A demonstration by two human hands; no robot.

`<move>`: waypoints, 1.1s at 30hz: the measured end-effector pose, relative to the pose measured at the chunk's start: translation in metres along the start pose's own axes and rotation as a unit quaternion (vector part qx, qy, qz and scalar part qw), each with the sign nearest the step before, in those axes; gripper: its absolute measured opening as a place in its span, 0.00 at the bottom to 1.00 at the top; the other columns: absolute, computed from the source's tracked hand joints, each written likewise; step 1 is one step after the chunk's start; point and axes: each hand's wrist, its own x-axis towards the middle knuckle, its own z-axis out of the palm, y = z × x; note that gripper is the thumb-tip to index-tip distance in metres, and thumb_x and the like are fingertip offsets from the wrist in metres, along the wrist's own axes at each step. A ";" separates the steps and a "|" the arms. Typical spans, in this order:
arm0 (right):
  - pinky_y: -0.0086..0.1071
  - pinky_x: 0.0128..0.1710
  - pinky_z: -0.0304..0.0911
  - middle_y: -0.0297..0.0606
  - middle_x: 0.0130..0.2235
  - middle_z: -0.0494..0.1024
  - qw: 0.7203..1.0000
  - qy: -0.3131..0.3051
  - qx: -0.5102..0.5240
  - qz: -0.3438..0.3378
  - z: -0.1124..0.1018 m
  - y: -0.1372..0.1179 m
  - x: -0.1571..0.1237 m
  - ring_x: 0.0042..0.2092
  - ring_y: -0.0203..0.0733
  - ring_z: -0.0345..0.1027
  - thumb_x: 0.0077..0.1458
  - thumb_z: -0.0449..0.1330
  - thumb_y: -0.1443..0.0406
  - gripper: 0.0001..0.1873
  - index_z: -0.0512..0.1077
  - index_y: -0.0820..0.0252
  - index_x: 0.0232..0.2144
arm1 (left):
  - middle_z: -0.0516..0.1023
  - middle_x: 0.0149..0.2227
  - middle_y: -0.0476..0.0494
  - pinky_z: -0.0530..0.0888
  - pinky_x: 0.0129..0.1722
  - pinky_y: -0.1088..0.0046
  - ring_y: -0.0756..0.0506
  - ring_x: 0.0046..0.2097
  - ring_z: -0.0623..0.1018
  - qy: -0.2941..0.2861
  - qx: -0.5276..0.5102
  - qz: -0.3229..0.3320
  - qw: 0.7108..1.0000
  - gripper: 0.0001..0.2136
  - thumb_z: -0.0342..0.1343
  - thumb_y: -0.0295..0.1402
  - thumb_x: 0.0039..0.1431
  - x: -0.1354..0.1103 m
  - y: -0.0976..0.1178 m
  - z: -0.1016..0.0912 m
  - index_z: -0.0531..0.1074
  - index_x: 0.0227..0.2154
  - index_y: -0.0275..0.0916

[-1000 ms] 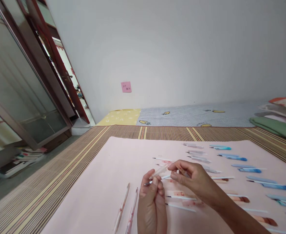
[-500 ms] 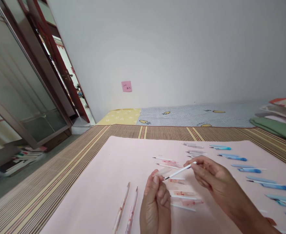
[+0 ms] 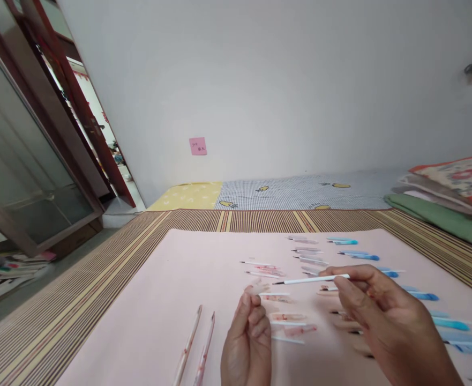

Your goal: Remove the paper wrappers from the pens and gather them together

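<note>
In my right hand (image 3: 392,319) is a slim white pen refill (image 3: 310,280), pinched at one end, with its dark tip pointing left. My left hand (image 3: 247,338) is closed with its fingertips around a small, clear, pale pen part (image 3: 259,288), blurred and partly hidden by the fingers. The refill tip is a little apart from that part. Under and beyond my hands lie pinkish clear pen barrels (image 3: 287,317) with white refills beside them. Two whole pens with reddish marks, a left one (image 3: 188,343) and a right one (image 3: 205,348), lie left of my left hand.
A pale pink sheet (image 3: 139,300) covers much of the striped mat (image 3: 111,279). Blue pen parts (image 3: 358,255) run in rows on the right, with greyish ones (image 3: 306,249) at the back. Folded cloths (image 3: 440,214) are stacked at the far right, near the wall.
My right hand has moved right with the refill, whose tip has drawn away from my left hand and now lies nearly level. The view has shifted slightly to the right.
</note>
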 end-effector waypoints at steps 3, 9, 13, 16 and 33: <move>0.30 0.17 0.55 0.33 0.19 0.70 0.999 0.023 -0.024 0.042 0.004 -0.010 -0.004 0.20 0.38 0.61 0.53 0.62 0.47 0.17 0.76 0.52 0.34 | 0.71 0.28 0.42 0.63 0.19 0.87 0.59 0.22 0.64 -0.014 0.032 0.007 0.999 0.14 0.46 0.21 0.67 0.001 -0.001 -0.003 0.76 0.29 0.26; 0.30 0.17 0.56 0.35 0.21 0.74 0.999 -0.008 -0.045 0.010 0.005 -0.013 -0.006 0.23 0.42 0.67 0.53 0.62 0.48 0.15 0.76 0.51 0.32 | 0.73 0.28 0.43 0.64 0.20 0.86 0.58 0.23 0.65 -0.034 0.104 0.035 0.993 0.02 0.63 0.23 0.55 0.002 -0.003 -0.008 0.77 0.29 0.29; 0.29 0.16 0.58 0.35 0.21 0.72 0.999 -0.010 -0.033 0.026 0.003 -0.014 -0.006 0.23 0.42 0.68 0.52 0.62 0.46 0.17 0.75 0.51 0.33 | 0.75 0.28 0.44 0.65 0.21 0.86 0.58 0.23 0.66 -0.042 0.140 0.055 0.988 0.05 0.68 0.24 0.49 0.001 -0.003 -0.006 0.78 0.28 0.29; 0.29 0.16 0.59 0.37 0.24 0.75 0.999 -0.021 -0.023 0.032 0.002 -0.016 -0.007 0.25 0.43 0.70 0.52 0.62 0.46 0.18 0.76 0.51 0.34 | 0.75 0.27 0.45 0.66 0.21 0.85 0.58 0.23 0.67 -0.051 0.154 0.057 0.985 0.07 0.70 0.26 0.47 0.000 -0.003 -0.003 0.78 0.28 0.30; 0.29 0.26 0.55 0.30 0.22 0.65 0.982 -0.157 -0.101 -0.011 0.015 -0.009 -0.010 0.26 0.38 0.58 0.57 0.56 0.47 0.19 0.72 0.55 0.28 | 0.78 0.27 0.42 0.74 0.25 0.83 0.55 0.24 0.73 -0.020 0.164 0.046 0.985 0.04 0.67 0.23 0.50 -0.003 -0.010 -0.002 0.79 0.30 0.30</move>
